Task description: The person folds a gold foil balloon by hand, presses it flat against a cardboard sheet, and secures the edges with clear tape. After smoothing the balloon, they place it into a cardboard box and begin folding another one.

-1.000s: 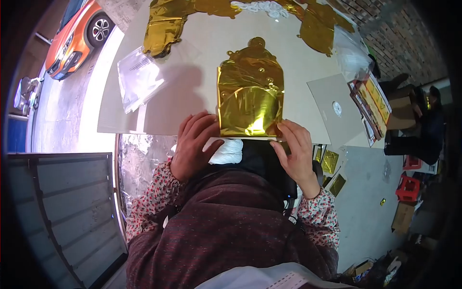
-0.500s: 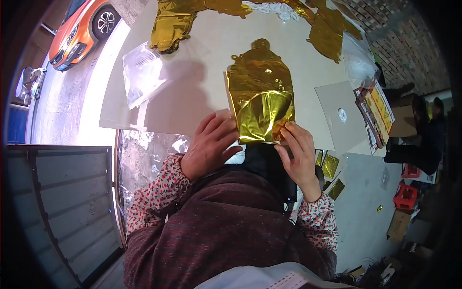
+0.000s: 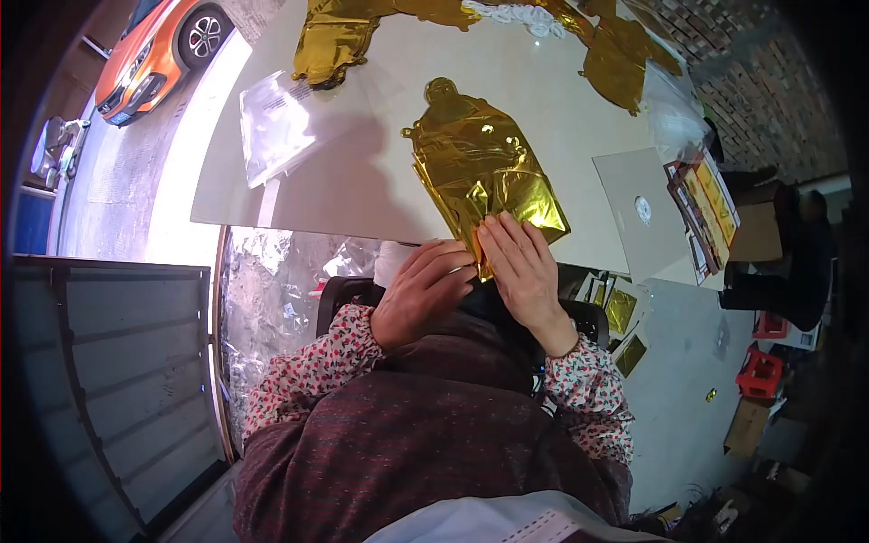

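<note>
A flat gold foil balloon, folded over at its lower part, lies tilted on the pale table in front of me. Its rounded, knobbed end points away to the upper left. My left hand has its fingers curled at the balloon's near left corner and grips the edge there; the thumb is partly hidden. Flat across the near part of the foil, pressing on it, lies my right hand with its fingers stretched out. The near corner of the foil sticks out between both hands, over the table's edge.
More gold foil pieces lie along the table's far side, beside a bundle of white string. A clear plastic bag is at the left. On the right are a grey card and printed cards. Red stools stand beyond.
The foil balloon has turned, its near end swinging toward me and its far end leftward. My right hand has moved left onto the foil; my left hand has closed at its corner.
</note>
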A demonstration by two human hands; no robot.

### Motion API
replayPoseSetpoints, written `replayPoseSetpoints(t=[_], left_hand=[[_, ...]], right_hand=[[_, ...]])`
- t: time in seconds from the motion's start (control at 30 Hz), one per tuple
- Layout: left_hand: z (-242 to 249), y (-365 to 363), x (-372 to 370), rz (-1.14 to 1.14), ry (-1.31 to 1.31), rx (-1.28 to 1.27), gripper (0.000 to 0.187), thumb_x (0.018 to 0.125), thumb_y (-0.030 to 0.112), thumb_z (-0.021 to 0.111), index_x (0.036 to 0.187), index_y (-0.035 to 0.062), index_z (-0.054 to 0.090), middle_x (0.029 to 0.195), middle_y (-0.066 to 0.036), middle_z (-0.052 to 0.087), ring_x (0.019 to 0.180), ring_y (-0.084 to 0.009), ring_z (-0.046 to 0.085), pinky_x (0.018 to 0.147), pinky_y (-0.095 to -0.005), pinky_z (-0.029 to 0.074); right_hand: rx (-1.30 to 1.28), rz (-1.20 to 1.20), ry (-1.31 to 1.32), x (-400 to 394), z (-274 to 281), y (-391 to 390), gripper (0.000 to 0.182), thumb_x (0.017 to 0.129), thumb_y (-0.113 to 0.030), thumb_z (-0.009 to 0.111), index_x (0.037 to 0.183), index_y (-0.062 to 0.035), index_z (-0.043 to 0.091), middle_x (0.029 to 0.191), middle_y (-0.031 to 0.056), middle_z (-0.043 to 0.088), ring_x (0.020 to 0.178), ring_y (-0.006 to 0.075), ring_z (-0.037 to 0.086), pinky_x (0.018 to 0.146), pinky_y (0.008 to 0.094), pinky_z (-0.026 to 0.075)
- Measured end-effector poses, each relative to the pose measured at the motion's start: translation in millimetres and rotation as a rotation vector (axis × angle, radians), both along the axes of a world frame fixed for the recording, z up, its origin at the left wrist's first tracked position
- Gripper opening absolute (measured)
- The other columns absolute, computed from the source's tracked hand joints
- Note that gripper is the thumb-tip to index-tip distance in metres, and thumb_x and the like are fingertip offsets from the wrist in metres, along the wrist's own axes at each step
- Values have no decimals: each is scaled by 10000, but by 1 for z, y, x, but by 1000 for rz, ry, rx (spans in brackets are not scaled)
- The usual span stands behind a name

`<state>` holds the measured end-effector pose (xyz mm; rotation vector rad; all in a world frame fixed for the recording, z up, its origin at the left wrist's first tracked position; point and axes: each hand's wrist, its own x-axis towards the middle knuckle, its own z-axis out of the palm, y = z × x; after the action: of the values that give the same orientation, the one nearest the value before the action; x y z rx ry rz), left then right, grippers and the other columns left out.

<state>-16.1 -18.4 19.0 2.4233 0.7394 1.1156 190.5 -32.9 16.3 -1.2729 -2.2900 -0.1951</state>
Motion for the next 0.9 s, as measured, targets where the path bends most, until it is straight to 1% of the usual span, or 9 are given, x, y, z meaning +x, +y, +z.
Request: replayPoseSetpoints(t=[0.13, 0.37, 0.47, 0.5, 0.6, 0.7, 0.77, 0.83, 0.9], left_hand=[[-3, -14, -7, 8, -93, -161, 194, 836, 43, 674, 1025, 15, 646, 1058, -112, 639, 1036, -304, 616, 926, -400, 491], [-22, -19, -7, -38, -265, -777, 183, 954, 104, 598, 1069, -18, 671, 1017, -112, 679, 997, -216, 647, 904, -319, 492], [-31, -17, -6, -212, -413, -1090, 256, 986, 138, 570, 1175, -28, 619, 1132, -79, 659, 1048, -150, 619, 933, -291, 476], [-26, -16, -6, -259, -454, -1128, 315, 990, 171, 566, 1232, -31, 570, 1189, -95, 632, 1092, -172, 605, 966, -315, 462], [-14, -14, -6, -358, -556, -1243, 496, 996, 248, 560, 1375, -40, 421, 1337, -138, 544, 1203, -224, 561, 1045, -370, 423], [-10, -12, -7, -346, -588, -1351, 614, 978, 258, 581, 1427, -56, 304, 1413, -177, 462, 1264, -263, 517, 1076, -392, 406], [-22, -7, 2, -282, -614, -1203, 554, 979, 212, 562, 1409, -52, 333, 1407, -164, 470, 1268, -264, 510, 1076, -389, 412], [-12, 3, 13, -279, -831, -1318, 444, 975, 112, 520, 1376, -30, 392, 1383, -127, 492, 1261, -245, 507, 1063, -380, 427], [7, 5, 16, -150, -551, -1006, 347, 1009, 101, 461, 1340, -5, 451, 1330, -96, 536, 1199, -204, 543, 1025, -355, 447]], right_hand=[[11, 21, -14, 4, -1, 1, 454, 822, -86, 583, 1272, -40, 608, 1337, 100, 583, 1275, 277, 518, 1066, 434, 385], [25, 41, 87, 4, 10, 6, 452, 791, -35, 624, 1243, -32, 627, 1259, 111, 633, 1219, 286, 567, 1039, 429, 417], [-145, -5, 626, -3, 28, 3, 389, 844, -46, 639, 1232, -19, 632, 1225, 120, 649, 1172, 247, 600, 1012, 398, 441], [-410, -138, 973, -7, 34, -7, 248, 990, -84, 535, 1210, -22, 630, 1205, 93, 656, 1158, 216, 599, 994, 357, 462], [-659, 5, 1793, -7, 56, -4, 238, 1004, -185, 558, 1180, -44, 632, 1105, 46, 666, 1067, 128, 602, 964, 331, 463], [-854, 60, 2148, -4, 66, 3, 243, 996, -240, 564, 1164, -74, 623, 1157, 37, 655, 1099, 164, 603, 1009, 369, 452], [-958, 38, 2279, -2, 63, 7, 269, 979, -259, 584, 1180, -84, 618, 1219, 51, 647, 1142, 184, 595, 1034, 390, 445], [-978, -5, 2318, -1, 49, 8, 317, 993, -247, 560, 1262, -79, 566, 1264, 50, 616, 1186, 199, 567, 1058, 383, 429], [-1021, 14, 2297, -2, 41, 0, 339, 1009, -242, 533, 1302, -72, 533, 1296, 44, 591, 1219, 193, 543, 1070, 376, 421]])
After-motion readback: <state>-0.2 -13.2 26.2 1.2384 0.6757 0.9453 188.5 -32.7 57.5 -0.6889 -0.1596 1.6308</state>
